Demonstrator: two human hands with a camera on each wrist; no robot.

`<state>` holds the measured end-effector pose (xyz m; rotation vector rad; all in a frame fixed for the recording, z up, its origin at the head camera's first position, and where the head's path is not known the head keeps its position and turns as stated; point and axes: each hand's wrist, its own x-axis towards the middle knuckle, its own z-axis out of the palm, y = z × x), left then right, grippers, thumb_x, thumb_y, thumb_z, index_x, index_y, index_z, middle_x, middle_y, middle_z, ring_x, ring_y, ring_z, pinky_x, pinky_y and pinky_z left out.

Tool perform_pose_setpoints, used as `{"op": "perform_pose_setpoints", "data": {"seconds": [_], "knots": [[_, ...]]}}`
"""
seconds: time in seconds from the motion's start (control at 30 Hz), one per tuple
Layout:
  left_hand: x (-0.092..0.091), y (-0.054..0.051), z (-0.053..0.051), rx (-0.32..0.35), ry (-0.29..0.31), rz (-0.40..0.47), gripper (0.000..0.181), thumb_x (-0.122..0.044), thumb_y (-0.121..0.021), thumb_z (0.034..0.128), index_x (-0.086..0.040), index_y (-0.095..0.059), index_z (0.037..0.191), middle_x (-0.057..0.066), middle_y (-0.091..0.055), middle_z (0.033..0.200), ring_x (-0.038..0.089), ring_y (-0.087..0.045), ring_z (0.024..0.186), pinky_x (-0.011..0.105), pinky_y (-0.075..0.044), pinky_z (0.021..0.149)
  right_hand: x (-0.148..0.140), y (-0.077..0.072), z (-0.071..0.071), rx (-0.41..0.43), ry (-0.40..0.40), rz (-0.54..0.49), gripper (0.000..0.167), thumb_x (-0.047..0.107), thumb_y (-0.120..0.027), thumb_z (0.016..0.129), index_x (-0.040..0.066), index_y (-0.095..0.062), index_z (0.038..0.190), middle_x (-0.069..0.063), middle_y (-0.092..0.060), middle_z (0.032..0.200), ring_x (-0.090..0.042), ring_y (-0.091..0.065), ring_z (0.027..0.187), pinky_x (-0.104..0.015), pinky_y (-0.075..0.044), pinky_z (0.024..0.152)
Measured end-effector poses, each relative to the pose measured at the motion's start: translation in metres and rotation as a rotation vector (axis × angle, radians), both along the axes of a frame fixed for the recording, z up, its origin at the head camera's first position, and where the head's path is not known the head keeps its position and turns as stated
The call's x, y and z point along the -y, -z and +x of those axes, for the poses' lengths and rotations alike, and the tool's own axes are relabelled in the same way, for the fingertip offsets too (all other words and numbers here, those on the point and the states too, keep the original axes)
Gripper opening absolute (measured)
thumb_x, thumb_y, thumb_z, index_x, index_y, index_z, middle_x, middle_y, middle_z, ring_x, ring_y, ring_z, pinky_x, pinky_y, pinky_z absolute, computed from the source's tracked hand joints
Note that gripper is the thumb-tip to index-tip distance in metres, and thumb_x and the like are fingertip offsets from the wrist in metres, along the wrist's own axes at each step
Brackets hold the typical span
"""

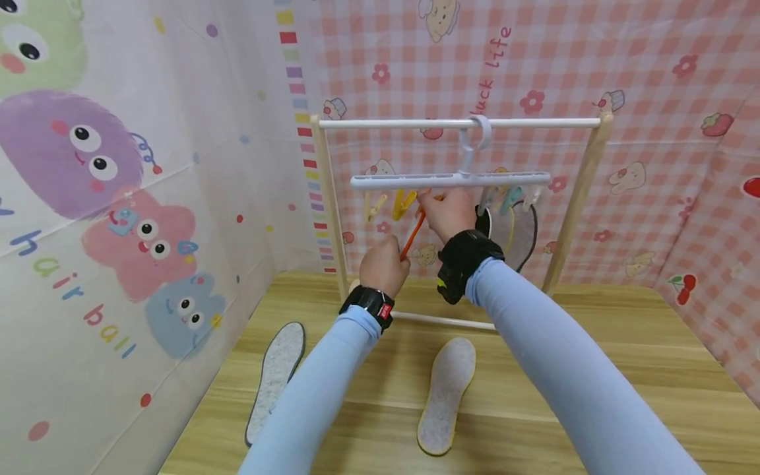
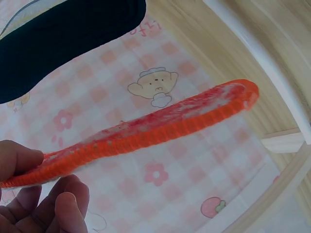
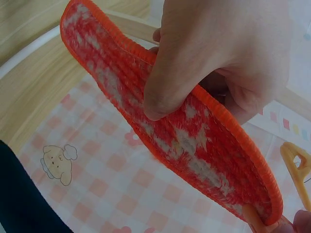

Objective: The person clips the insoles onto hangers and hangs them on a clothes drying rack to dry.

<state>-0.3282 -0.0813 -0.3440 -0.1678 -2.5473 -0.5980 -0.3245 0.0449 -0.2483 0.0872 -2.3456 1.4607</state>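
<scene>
Left hand [image 1: 384,267] pinches the orange-edged insole [image 3: 194,141] midway; above that grip, right hand [image 1: 449,212] holds an orange clip [image 3: 253,218] at the insole's upper end. Yellow clip [image 1: 404,206] hangs just left of it.

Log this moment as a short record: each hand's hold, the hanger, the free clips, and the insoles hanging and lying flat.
Left hand: pinches the orange-edged insole partway along
Right hand: pinches the orange clip at the insole's upper end
Clip fastened: cannot tell
Hanger: hooked on the white rail
Free clips: yellow clip and pale clip, left of the right hand
Hanging: black insole and at least one grey insole
On wooden surface: dark-edged insole, yellow-edged insole
</scene>
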Motion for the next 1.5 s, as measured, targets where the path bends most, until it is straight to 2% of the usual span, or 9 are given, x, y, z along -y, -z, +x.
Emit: {"op": "perform_pose_setpoints", "data": {"seconds": [0.2,0.4,0.6,0.7,0.83,1.03,1.23,1.4,1.5], "knots": [[-0.002,0.004,0.001,0.02,0.004,-0.002,0.013,-0.014,-0.071,0.0846,-0.008,-0.06,0.081,0.004,-0.06,0.068,0.023,-0.06,0.059,0.039,-0.047,0.051,-0.003,0.003,0.0,0.037,-0.001,-0.013,0.032,0.037,-0.063,0.096,0.007,-0.066,0.107,-0.009,-0.065,0.08,-0.023,-0.062,0.067,-0.032,-0.046,0.057],[-0.004,0.01,0.003,0.044,0.011,-0.022,0.014,-0.016,-0.07,0.0864,-0.009,-0.06,0.08,0.003,-0.06,0.068,0.023,-0.061,0.058,0.039,-0.048,0.051,-0.008,0.008,0.0,0.104,-0.007,0.055,0.041,0.046,-0.06,0.096,0.006,-0.068,0.091,-0.011,-0.067,0.08,-0.022,-0.065,0.069,-0.032,-0.043,0.059],[-0.008,0.017,0.005,0.053,0.04,-0.029,0.015,-0.019,-0.07,0.0887,-0.01,-0.06,0.081,0.003,-0.061,0.068,0.022,-0.06,0.058,0.039,-0.047,0.053,-0.011,0.015,0.0,0.121,0.001,0.063,0.039,0.044,-0.061,0.096,0.007,-0.073,0.09,-0.009,-0.067,0.074,-0.02,-0.061,0.066,-0.032,-0.039,0.057],[-0.009,0.022,0.005,0.058,0.038,-0.039,0.016,-0.019,-0.07,0.0883,-0.01,-0.06,0.079,0.003,-0.06,0.068,0.023,-0.06,0.058,0.04,-0.046,0.052,-0.012,0.02,0.002,0.127,0.001,0.07,0.038,0.043,-0.061,0.096,0.008,-0.071,0.088,-0.005,-0.063,0.07,-0.021,-0.061,0.066,-0.032,-0.039,0.057],[-0.01,0.031,0.006,0.062,0.031,-0.049,0.017,-0.02,-0.07,0.0878,-0.011,-0.06,0.078,0.003,-0.06,0.068,0.023,-0.061,0.058,0.04,-0.045,0.05,-0.013,0.027,0.008,0.123,-0.016,0.093,0.042,0.047,-0.061,0.095,0.008,-0.072,0.086,-0.007,-0.065,0.071,-0.023,-0.064,0.069,-0.033,-0.042,0.06],[-0.01,0.045,0.007,0.062,0.044,-0.057,0.015,-0.018,-0.07,0.0869,-0.009,-0.06,0.079,0.003,-0.059,0.066,0.023,-0.06,0.055,0.039,-0.044,0.048,-0.017,0.038,0.016,0.129,-0.039,0.107,0.045,0.05,-0.059,0.095,0.009,-0.076,0.095,-0.009,-0.069,0.082,-0.022,-0.064,0.072,-0.034,-0.045,0.064],[-0.01,0.056,0.014,0.096,0.055,-0.076,0.016,-0.016,-0.07,0.0854,-0.01,-0.062,0.074,0.004,-0.06,0.063,0.024,-0.061,0.055,0.039,-0.044,0.047,-0.024,0.051,0.025,0.17,-0.052,0.097,0.044,0.049,-0.06,0.095,0.01,-0.075,0.108,-0.009,-0.071,0.09,-0.023,-0.067,0.077,-0.036,-0.048,0.071],[-0.008,0.065,0.02,0.139,0.069,-0.097,0.019,-0.017,-0.071,0.087,-0.01,-0.064,0.071,0.001,-0.057,0.059,0.018,-0.056,0.051,0.034,-0.041,0.044,-0.033,0.065,0.033,0.192,-0.074,0.093,0.046,0.051,-0.06,0.095,0.01,-0.076,0.108,-0.011,-0.071,0.087,-0.027,-0.066,0.079,-0.037,-0.047,0.073],[-0.007,0.07,0.022,0.144,0.071,-0.115,0.021,-0.02,-0.072,0.0883,-0.01,-0.065,0.071,0.001,-0.057,0.058,0.016,-0.054,0.05,0.033,-0.041,0.045,-0.038,0.076,0.037,0.212,-0.089,0.09,0.045,0.049,-0.059,0.096,0.009,-0.075,0.109,-0.011,-0.071,0.091,-0.027,-0.066,0.08,-0.036,-0.047,0.072]]}}
